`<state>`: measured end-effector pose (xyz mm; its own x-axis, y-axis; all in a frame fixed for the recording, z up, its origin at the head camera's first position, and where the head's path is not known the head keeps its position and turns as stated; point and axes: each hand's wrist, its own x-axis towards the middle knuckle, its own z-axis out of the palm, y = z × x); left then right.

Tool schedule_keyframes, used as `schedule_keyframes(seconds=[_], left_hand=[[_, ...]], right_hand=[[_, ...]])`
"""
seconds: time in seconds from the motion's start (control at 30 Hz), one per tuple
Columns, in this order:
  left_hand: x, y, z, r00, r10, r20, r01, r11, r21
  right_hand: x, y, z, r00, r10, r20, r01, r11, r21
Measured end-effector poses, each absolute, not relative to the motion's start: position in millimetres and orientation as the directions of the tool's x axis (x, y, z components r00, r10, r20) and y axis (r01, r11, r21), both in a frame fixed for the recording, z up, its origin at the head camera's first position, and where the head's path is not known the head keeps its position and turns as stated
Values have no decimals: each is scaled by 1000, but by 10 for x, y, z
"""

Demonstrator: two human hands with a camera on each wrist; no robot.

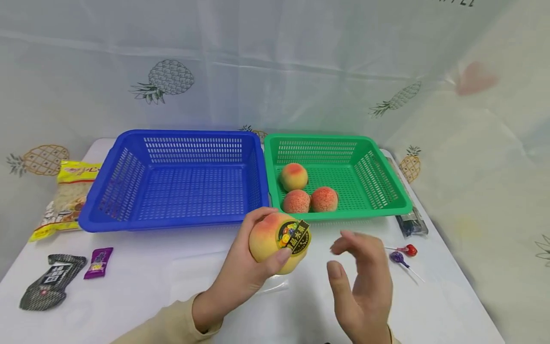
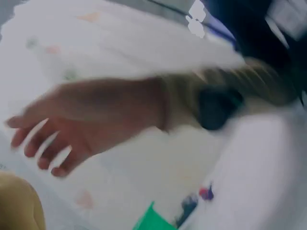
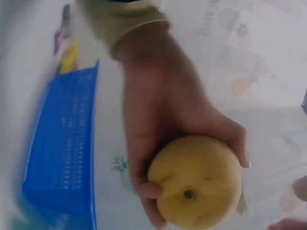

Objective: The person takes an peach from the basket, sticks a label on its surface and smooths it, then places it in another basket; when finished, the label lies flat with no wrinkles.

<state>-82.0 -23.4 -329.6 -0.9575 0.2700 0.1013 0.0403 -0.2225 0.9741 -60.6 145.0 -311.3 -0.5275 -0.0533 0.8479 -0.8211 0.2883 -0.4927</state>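
Note:
My left hand [image 1: 236, 272] grips a yellow-and-red peach [image 1: 264, 241] in front of the baskets, with the thumb across its near side. A round black label with fruit pictures [image 1: 294, 236] sits on the peach and faces right. In the right wrist view, the underside of the same peach [image 3: 206, 167] shows a small dark hollow, and the fingers wrap its sides. My right hand [image 1: 365, 282] is raised just right of the peach, apart from it, with thumb and fingers spread and nothing between them. The left wrist view shows that hand [image 2: 91, 120] with loosely bent fingers.
A blue basket [image 1: 172, 223] stands left of a green basket [image 1: 343, 215] with three peaches. Left lie a yellow snack bag [image 1: 64, 200], a black patterned packet [image 1: 53, 282] and a purple packet [image 1: 99, 263]. Two lollipops [image 1: 398, 258] and a dark packet [image 1: 412, 223] lie right.

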Motion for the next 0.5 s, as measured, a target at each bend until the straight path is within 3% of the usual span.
schedule_keyframes(seconds=[0.07,0.17,0.3,0.5], left_hand=[[-815,-221,-3332,-961,231,153,113,-176,978],[-799,-193,-3382,-958,204,200,177,-127,976],[-779,-163,-3420,-946,217,241,217,-131,967],[-757,-135,-3423,-936,236,261,231,-147,962]], right_hand=[[-624,1452,-3110,-731,-85,677,-676,227,-701],[-672,1420,-3122,-887,-178,427,-461,274,-844],[-725,1377,-3153,-931,-237,279,-343,298,-891],[-752,1369,-3182,-918,-245,311,-377,300,-876]])
